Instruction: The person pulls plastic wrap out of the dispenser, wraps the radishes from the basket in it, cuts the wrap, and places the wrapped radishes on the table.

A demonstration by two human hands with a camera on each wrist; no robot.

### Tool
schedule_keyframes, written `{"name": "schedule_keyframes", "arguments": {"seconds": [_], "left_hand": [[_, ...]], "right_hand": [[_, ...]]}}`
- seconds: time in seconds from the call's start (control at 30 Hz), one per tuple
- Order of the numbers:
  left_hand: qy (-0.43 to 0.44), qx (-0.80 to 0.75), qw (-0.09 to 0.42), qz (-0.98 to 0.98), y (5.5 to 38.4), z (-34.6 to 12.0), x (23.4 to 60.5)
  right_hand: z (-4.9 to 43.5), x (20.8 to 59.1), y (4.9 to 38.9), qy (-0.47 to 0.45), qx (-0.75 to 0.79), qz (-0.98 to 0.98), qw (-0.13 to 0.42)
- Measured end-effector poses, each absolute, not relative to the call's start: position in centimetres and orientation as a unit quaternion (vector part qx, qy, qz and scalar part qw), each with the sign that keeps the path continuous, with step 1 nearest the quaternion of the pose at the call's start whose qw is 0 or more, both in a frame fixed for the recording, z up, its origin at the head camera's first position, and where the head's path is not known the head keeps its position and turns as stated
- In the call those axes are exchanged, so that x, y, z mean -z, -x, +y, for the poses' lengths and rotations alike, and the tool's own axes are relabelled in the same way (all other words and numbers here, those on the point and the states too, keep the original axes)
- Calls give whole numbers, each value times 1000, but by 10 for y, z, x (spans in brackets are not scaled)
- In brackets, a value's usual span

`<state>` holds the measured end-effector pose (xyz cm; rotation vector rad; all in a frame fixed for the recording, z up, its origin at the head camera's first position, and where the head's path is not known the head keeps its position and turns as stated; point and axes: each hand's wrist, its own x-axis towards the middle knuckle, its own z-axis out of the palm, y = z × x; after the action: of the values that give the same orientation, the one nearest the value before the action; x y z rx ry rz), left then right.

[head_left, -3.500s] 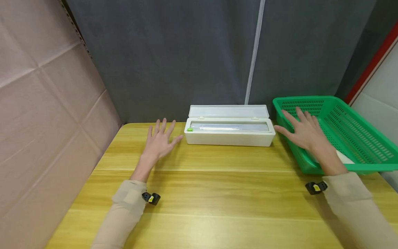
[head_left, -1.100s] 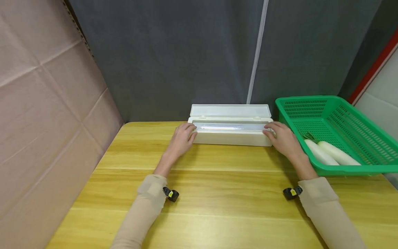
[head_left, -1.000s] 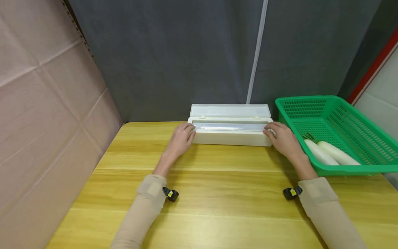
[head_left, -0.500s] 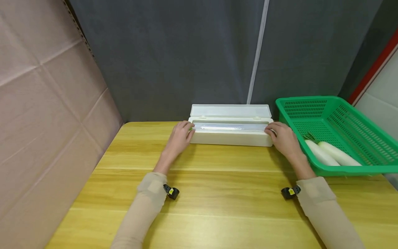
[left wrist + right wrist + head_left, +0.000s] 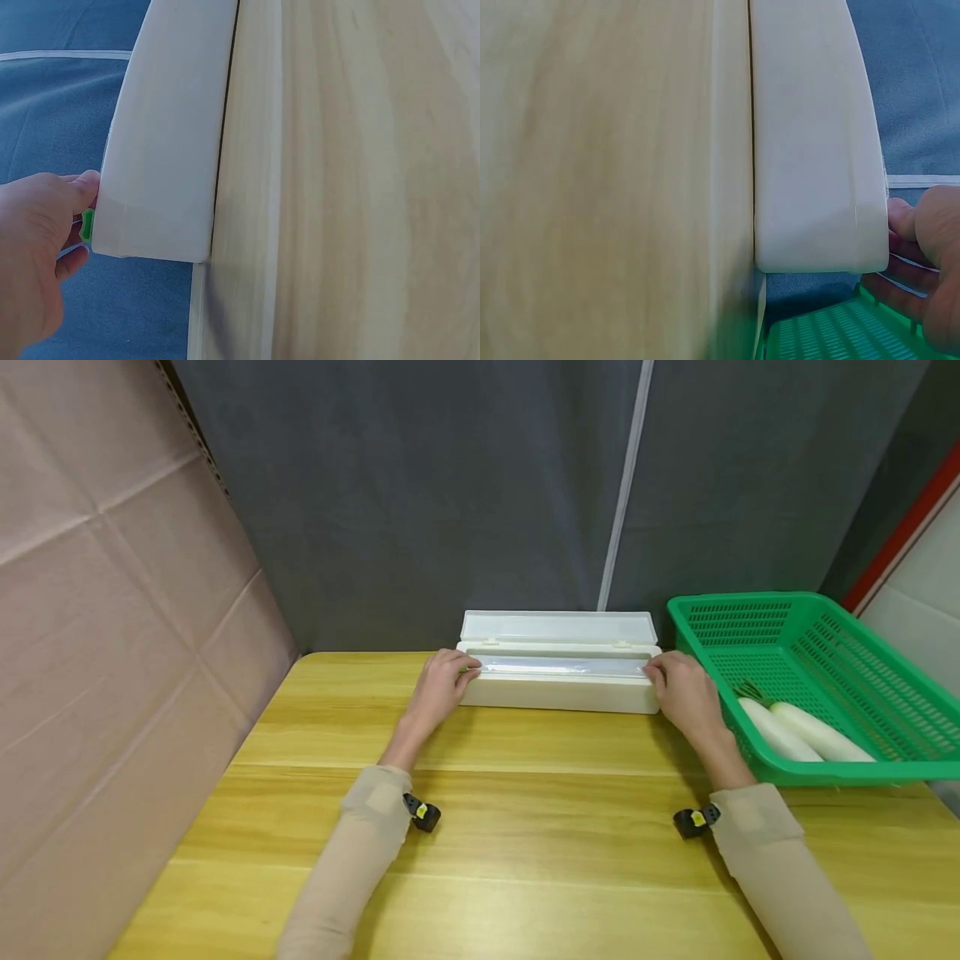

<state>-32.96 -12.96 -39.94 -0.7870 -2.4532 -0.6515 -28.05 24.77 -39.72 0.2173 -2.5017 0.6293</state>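
A long white cling film dispenser [image 5: 558, 696] stands at the back of the table, its lid [image 5: 558, 627] tipped up behind it. A strip of clear cling film [image 5: 561, 667] stretches along its top. At the left end, the left hand [image 5: 437, 689] pinches the film's edge between thumb and fingers. A green cutter slide [image 5: 87, 226] shows beside those fingers in the left wrist view. The right hand [image 5: 688, 695] pinches the film at the other end, thumb at the top edge in the right wrist view. The fingertips are partly hidden behind the box in both wrist views.
A green plastic basket [image 5: 862, 771] stands at the right, close to the right hand. Two white radishes [image 5: 823, 732] lie in it. A dark cloth backdrop [image 5: 450, 510] rises behind the wooden table [image 5: 555, 852], and a pale panel [image 5: 105, 652] stands at the left.
Both hands have come in from beside the dispenser and over the basket to the film's two ends. Over the last second they shift only slightly; the dispenser stays in place.
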Motion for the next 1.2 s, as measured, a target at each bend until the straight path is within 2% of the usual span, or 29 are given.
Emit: {"name": "schedule_keyframes", "arguments": {"seconds": [0.67, 1.2], "left_hand": [[257, 238, 234, -907, 337, -123, 394], [229, 198, 203, -931, 347, -114, 384]], "right_hand": [[244, 399, 288, -48, -242, -924, 293], [245, 392, 295, -32, -245, -931, 268]]}}
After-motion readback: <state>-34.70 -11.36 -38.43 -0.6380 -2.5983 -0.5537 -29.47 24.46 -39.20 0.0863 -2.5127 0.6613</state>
